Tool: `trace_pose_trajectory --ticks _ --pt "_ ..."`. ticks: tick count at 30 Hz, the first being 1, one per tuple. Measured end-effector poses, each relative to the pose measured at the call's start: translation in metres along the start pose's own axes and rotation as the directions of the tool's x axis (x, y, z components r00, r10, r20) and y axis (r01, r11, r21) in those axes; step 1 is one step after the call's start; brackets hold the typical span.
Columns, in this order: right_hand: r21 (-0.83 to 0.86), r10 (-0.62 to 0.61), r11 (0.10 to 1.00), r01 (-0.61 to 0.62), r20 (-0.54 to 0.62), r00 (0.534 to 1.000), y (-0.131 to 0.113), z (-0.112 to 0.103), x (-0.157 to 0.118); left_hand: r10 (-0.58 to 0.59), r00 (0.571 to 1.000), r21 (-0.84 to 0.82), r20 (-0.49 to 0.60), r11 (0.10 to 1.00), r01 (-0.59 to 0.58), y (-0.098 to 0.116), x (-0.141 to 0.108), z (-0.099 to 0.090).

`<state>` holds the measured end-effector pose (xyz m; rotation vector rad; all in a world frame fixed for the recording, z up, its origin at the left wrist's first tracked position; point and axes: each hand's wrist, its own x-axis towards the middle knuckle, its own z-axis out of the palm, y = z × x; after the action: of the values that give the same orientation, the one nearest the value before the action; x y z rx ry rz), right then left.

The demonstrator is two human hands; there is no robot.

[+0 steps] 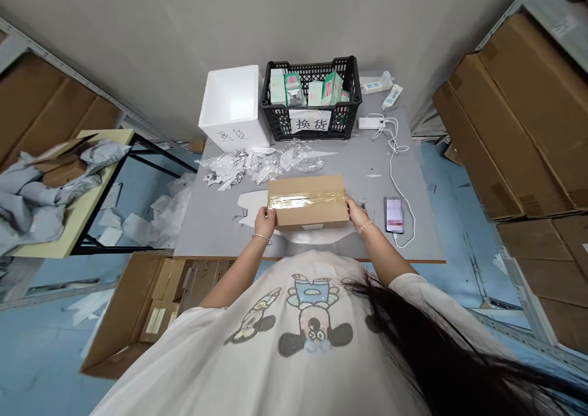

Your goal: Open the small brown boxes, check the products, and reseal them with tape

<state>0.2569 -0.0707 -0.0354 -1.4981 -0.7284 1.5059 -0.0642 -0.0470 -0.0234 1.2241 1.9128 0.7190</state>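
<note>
My white short-sleeved shirt, printed with cartoon mouse figures; a thin bracelet left, a beaded bracelet right.

Carries a white foam box beside a black crate along the wall side of the gray bench, with white power strips at right. Holds crumpled clear wrap and torn paper just in front. Bears white sheeting near the front edge and, farther right, a lit phone plugged into a white cable.
</note>
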Motion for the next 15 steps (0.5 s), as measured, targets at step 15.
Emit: trace_pose_trajectory --ticks 15 --pt "-0.822 -0.103 0.464 -0.329 -0.419 0.902 0.099 -0.054 -0.033 0.327 0.945 0.298 0.011 0.901 -0.315 -0.009 -0.011 0.0"
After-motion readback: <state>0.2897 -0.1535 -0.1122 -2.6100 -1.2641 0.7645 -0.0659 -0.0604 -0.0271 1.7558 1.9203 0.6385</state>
